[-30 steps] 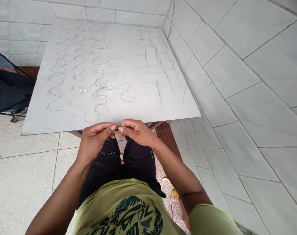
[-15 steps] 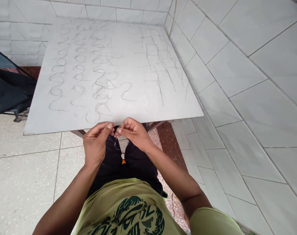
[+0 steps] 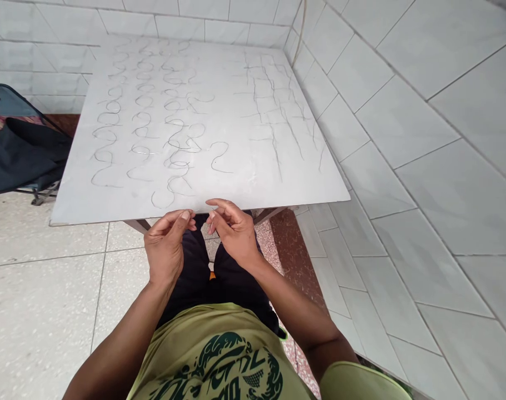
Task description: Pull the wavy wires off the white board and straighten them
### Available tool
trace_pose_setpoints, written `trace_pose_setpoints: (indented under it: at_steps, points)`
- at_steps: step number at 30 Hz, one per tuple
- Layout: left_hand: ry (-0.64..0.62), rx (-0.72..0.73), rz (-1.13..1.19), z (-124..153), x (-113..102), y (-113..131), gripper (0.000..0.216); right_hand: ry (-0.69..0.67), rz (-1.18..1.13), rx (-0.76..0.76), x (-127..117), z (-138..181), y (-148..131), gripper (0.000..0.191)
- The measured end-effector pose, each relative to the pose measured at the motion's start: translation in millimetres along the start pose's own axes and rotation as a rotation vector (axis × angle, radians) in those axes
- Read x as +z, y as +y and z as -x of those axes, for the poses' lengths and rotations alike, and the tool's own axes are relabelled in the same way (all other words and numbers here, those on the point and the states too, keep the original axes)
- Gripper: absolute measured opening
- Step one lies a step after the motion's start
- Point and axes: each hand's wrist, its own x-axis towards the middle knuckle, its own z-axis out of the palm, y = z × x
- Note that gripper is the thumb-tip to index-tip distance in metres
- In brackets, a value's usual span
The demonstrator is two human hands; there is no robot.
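At the near edge of the white board, my left hand (image 3: 167, 244) is closed, its thumb and index finger pinched on something very thin, apparently a pale strand; little of it shows. My right hand (image 3: 235, 230) is just to the right, a small gap away. Its index finger is stretched out and lifted off the thumb, the other fingers loosely bent. A faint bit of thin strand (image 3: 212, 224) shows by those bent fingers; whether they grip it I cannot tell. Both hands are over my dark trousers (image 3: 236, 278).
The board-topped table (image 3: 236, 189) carries pencil-like curves and lines. A thin pale strand (image 3: 146, 153) lies on its left part. Tiled walls (image 3: 423, 183) stand behind and to the right. A folding chair (image 3: 11, 100) with dark cloth (image 3: 23, 153) is at the left.
My right hand has moved slightly right, away from the left, and its index finger has lifted off the thumb. The loop of strand below the hands is now much fainter. My left hand keeps its pinch.
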Motion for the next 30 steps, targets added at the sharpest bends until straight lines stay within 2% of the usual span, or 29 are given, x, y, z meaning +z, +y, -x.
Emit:
trace_pose_setpoints:
  at_steps: [10,16,18,20,22,27,30]
  points:
    - [0.000,-0.073,0.024,0.2,-2.1,-0.7,0.011,-0.018,0.012,-0.016,-5.4,-3.5,2.7,0.022]
    - [-0.020,-0.127,0.071,0.3,-4.0,-4.8,0.015,-0.018,-0.026,0.073,-4.9,-9.1,-0.8,0.018]
    - [-0.024,-0.128,0.087,-1.5,-5.3,-4.6,0.015,-0.031,-0.032,0.108,-6.6,-10.6,-2.9,0.023]
    - [-0.024,-0.118,0.095,-3.3,-6.7,-3.5,0.014,-0.041,0.013,0.109,-10.0,-10.4,-4.7,0.037]
    - [-0.015,-0.108,0.092,-4.4,-7.7,-2.1,0.013,-0.032,0.152,0.042,-14.6,-8.3,-6.7,0.041]
    - [0.029,-0.100,0.084,-4.6,-7.7,-1.1,0.014,-0.030,0.581,-0.311,-22.4,1.0,-13.5,0.021]
    - [0.021,-0.096,0.112,-4.4,-7.8,-2.6,0.012,-0.066,0.679,-0.381,-20.2,5.0,-13.2,0.021]
